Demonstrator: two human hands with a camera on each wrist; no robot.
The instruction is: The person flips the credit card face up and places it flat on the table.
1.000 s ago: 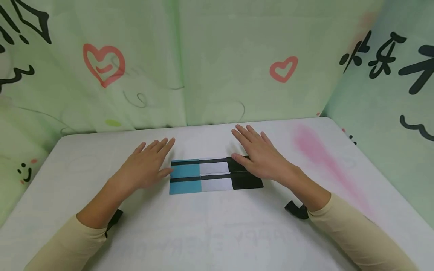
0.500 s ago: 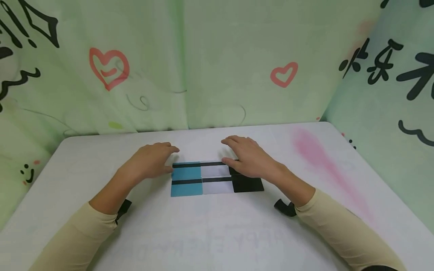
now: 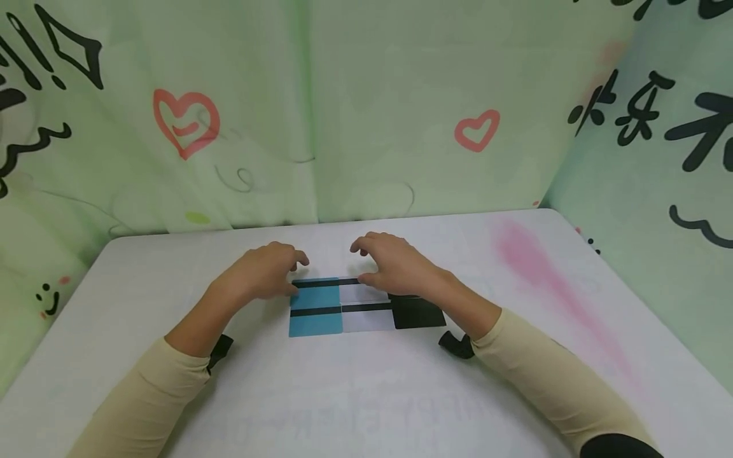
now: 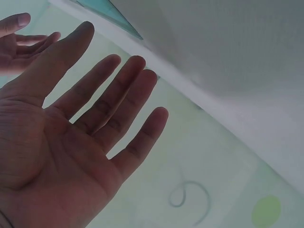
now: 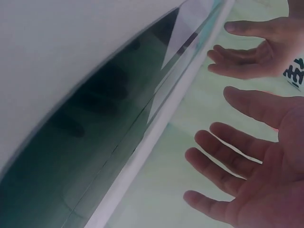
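Note:
Flat, card-like glossy rectangles lie edge to edge in two rows on the white table. Teal ones are at the left, white ones in the middle and black ones at the right. Dark strips cross the teal and white parts. My left hand hovers at the left end, thumb overlapping the upper teal rectangle in the head view. Above the upper row, my right hand hides part of the white and black. Both hands hold nothing, their fingers spread and slightly bent in the wrist views.
A green cloth printed with hearts hangs behind the table, and a paler cloth with black characters hangs at the right. A pink smear marks the tabletop's right side. Dark bands show at both wrists.
Both hands have moved inward, toward each other, the right one farther to the left. Their fingers, straighter a second ago, now bend more. The rectangles stay in place on the table.

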